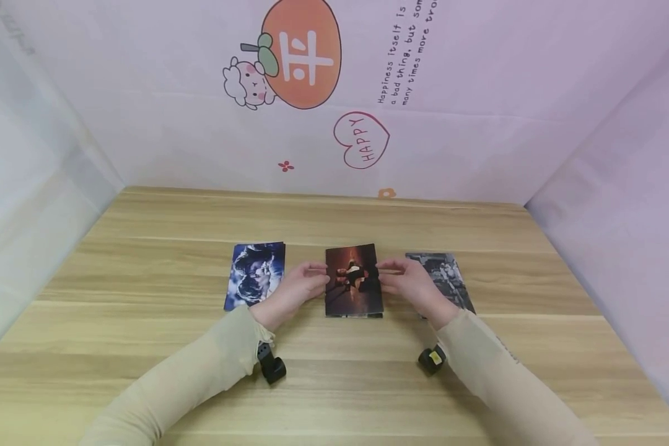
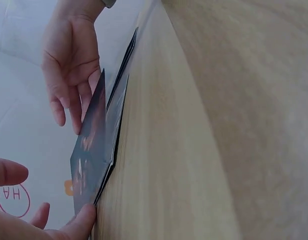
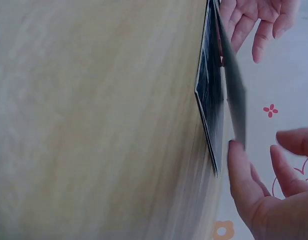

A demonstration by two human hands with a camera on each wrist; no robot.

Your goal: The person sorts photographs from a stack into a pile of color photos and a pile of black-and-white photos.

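- The left hand (image 1: 297, 290) has its fingers loosely extended, touching the left edge of the reddish photo card (image 1: 352, 288)
- The right hand (image 1: 415, 288) is similarly relaxed at the card's right edge, thumb apart from fingers
- That card sits mid-table, tilted above a dark card (image 3: 209, 90)
- The left wrist covers a corner of the blue photo stack (image 1: 254, 272); the right hand and wrist hide part of the grey photo (image 1: 446, 272)
- Behind, a printed backdrop (image 1: 468, 155) meets the wooden table (image 1: 345, 396)
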